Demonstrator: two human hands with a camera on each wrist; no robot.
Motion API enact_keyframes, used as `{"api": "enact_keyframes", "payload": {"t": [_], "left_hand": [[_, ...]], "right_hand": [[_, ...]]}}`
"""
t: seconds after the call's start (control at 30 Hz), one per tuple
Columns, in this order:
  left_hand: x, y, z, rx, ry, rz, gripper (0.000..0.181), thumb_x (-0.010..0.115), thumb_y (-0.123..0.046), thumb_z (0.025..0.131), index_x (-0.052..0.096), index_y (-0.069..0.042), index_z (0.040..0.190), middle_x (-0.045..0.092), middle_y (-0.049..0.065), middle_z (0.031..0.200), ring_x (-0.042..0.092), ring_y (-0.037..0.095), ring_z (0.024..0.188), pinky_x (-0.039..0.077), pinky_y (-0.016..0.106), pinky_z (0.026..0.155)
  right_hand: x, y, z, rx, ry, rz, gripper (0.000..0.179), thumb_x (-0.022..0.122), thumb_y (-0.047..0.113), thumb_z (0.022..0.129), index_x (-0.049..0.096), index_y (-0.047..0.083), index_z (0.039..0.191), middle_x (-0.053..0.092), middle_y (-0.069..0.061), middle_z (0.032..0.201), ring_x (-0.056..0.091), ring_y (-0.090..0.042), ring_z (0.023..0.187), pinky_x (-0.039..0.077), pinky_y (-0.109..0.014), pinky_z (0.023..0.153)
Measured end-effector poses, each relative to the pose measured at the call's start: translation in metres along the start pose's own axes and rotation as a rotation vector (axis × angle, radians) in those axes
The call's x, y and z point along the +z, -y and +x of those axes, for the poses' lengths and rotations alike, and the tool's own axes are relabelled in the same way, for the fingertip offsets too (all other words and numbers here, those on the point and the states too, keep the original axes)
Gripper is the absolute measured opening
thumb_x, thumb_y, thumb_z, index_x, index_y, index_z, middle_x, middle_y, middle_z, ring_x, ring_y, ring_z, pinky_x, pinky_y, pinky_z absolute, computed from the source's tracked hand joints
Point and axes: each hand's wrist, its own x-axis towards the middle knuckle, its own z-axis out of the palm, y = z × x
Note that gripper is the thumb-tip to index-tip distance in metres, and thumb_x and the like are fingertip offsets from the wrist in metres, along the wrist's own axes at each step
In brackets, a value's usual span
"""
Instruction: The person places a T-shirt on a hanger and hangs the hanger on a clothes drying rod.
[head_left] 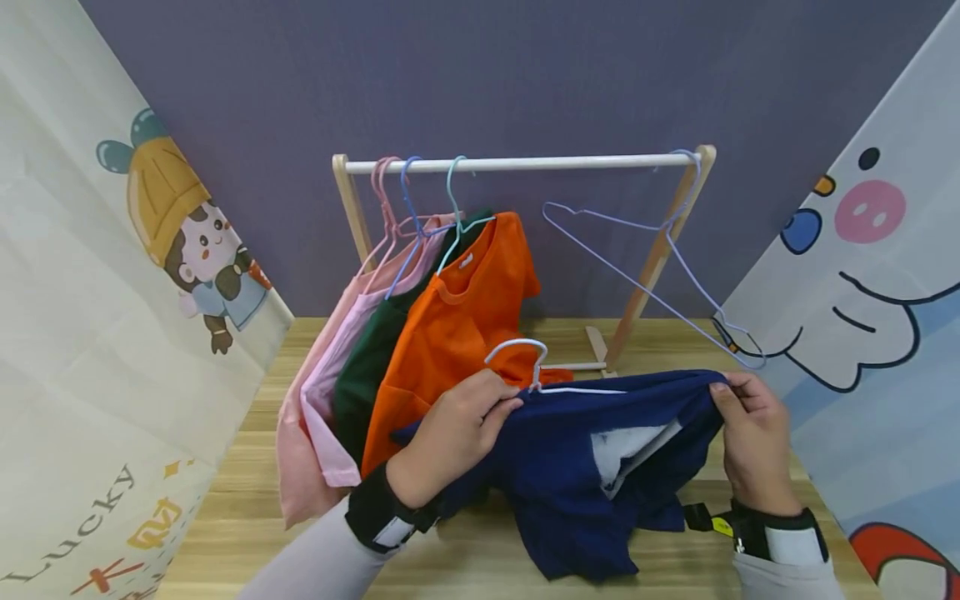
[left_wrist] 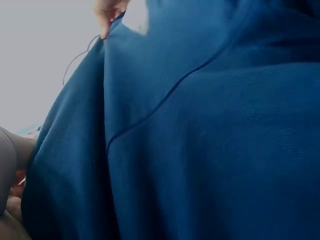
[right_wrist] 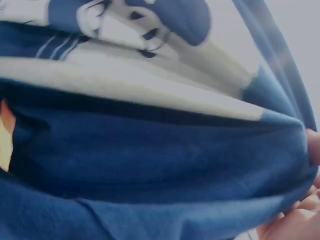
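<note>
A navy T-shirt with a pale print hangs between both hands, its front in loose folds. My left hand pinches its upper edge just left of a pale hanger; whether those fingers also hold the hanger is hidden. The hook and part of one arm of that hanger show above the cloth. At the shirt's far right end, my right hand grips the top edge between thumb and fingers, pulling it taut. In the right wrist view, the stretched cloth gapes beside the right fingers.
Behind the hands stands a clothes rack with a white rail. Pink, lilac and dark green garments and an orange T-shirt hang at its left. A bare lavender hanger dangles at the right end, near the wooden post. Printed panels flank the wooden tabletop.
</note>
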Motion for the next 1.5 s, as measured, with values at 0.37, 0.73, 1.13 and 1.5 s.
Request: {"api": "enact_keyframes", "payload": {"t": [0.37, 0.73, 1.13, 1.5], "left_hand": [[0.001, 0.003, 0.001, -0.081, -0.03, -0.046, 0.013, 0.059, -0.024, 0.091, 0.064, -0.014, 0.099, 0.061, -0.003, 0.089, 0.051, 0.001, 0.084, 0.051, 0.019, 0.076], [0.006, -0.004, 0.006, -0.042, -0.066, -0.028, 0.014, 0.059, -0.022, 0.091, 0.065, -0.012, 0.1, 0.063, -0.001, 0.091, 0.052, 0.003, 0.087, 0.051, 0.02, 0.08], [0.009, -0.007, 0.005, -0.025, -0.101, -0.026, 0.014, 0.059, -0.021, 0.091, 0.064, -0.012, 0.1, 0.062, -0.001, 0.091, 0.052, 0.003, 0.088, 0.051, 0.019, 0.08], [-0.014, 0.0, 0.001, -0.078, -0.195, -0.065, 0.014, 0.062, -0.018, 0.089, 0.065, -0.011, 0.1, 0.063, 0.001, 0.092, 0.054, 0.006, 0.087, 0.052, 0.024, 0.079]], "right_hand": [[0.022, 0.015, -0.004, -0.512, 0.383, -0.596, 0.028, 0.062, -0.003, 0.083, 0.069, 0.01, 0.107, 0.065, -0.008, 0.1, 0.055, -0.013, 0.095, 0.039, -0.013, 0.081], [0.053, 0.023, -0.017, -0.687, 0.447, -0.634, 0.035, 0.067, -0.004, 0.077, 0.07, 0.014, 0.107, 0.069, -0.005, 0.098, 0.058, -0.016, 0.094, 0.041, -0.013, 0.084], [0.083, 0.034, -0.029, -0.757, 0.482, -0.574, 0.042, 0.073, 0.005, 0.075, 0.065, 0.011, 0.115, 0.069, -0.007, 0.104, 0.06, -0.016, 0.094, 0.044, -0.013, 0.084], [0.051, 0.029, -0.009, -0.674, 0.42, -0.629, 0.034, 0.06, 0.003, 0.086, 0.063, 0.008, 0.119, 0.066, -0.014, 0.108, 0.056, -0.019, 0.104, 0.035, -0.013, 0.098]]}}
